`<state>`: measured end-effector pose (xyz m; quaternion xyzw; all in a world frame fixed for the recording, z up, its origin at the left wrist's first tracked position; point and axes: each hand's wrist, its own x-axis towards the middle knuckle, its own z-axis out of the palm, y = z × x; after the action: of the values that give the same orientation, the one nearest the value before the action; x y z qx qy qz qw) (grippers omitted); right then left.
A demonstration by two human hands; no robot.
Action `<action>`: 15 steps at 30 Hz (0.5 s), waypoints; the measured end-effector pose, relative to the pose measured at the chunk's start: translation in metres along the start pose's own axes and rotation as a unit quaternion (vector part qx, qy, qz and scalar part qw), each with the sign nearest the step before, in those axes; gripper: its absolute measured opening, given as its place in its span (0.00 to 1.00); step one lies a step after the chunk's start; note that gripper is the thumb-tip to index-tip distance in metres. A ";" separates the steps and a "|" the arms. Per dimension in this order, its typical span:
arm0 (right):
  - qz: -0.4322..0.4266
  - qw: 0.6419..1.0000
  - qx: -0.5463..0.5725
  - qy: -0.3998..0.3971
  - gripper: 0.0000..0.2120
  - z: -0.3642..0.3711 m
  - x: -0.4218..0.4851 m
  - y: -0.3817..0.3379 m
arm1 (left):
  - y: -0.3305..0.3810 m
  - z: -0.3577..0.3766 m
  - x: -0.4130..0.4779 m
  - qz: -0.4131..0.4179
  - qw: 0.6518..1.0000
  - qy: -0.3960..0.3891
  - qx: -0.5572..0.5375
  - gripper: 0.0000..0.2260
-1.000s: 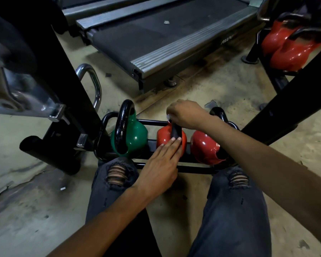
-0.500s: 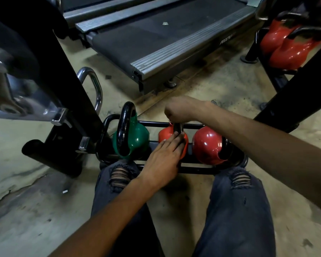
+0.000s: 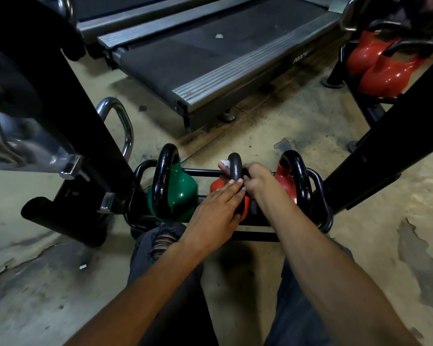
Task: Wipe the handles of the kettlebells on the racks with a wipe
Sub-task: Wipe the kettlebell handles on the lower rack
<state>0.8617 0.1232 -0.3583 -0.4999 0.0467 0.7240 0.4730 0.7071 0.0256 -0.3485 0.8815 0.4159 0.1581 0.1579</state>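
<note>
A green kettlebell [image 3: 175,196] stands leftmost on the low rack [image 3: 205,172]. The left hand [image 3: 215,211] lies flat, fingers straight, on the middle red kettlebell [image 3: 216,186]. The right hand [image 3: 256,179] curls round its black handle [image 3: 235,164], pressing a white wipe [image 3: 224,163] there. Another red kettlebell [image 3: 285,183] stands rightmost. The treadmill [image 3: 235,68] behind reads "PRO", the rest blurred.

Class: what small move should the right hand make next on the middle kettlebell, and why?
Probably slide the wipe down the middle handle: the right hand grips it near the top, wipe showing there, while the left hand, fingers flat, steadies the red kettlebell.
</note>
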 end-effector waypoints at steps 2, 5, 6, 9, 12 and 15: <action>-0.001 1.000 0.006 0.011 0.19 -0.002 0.003 -0.001 | -0.003 0.001 0.001 0.004 1.000 -0.003 -0.001 0.29; -0.070 0.997 -0.009 0.041 0.13 -0.001 -0.003 0.005 | -0.004 0.000 0.001 0.006 1.000 0.005 -0.001 0.29; -0.107 0.992 -0.026 0.063 0.09 0.000 -0.006 0.009 | -0.003 0.001 0.000 0.006 1.000 0.008 -0.004 0.29; -0.306 0.930 -0.140 0.150 0.05 0.000 -0.010 0.017 | -0.004 0.005 -0.002 0.009 1.000 0.004 -0.010 0.31; -0.428 0.797 -0.408 0.122 0.08 0.009 -0.011 0.007 | -0.006 0.008 -0.003 0.009 1.000 -0.008 -0.009 0.33; -0.370 0.607 -0.698 0.085 0.11 0.034 0.010 -0.025 | -0.004 0.008 -0.002 0.011 1.000 -0.009 0.000 0.35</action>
<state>0.8562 0.1614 -0.3389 -0.7124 -0.6219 0.2544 0.2025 0.7064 0.0248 -0.3573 0.8877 0.4044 0.1515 0.1598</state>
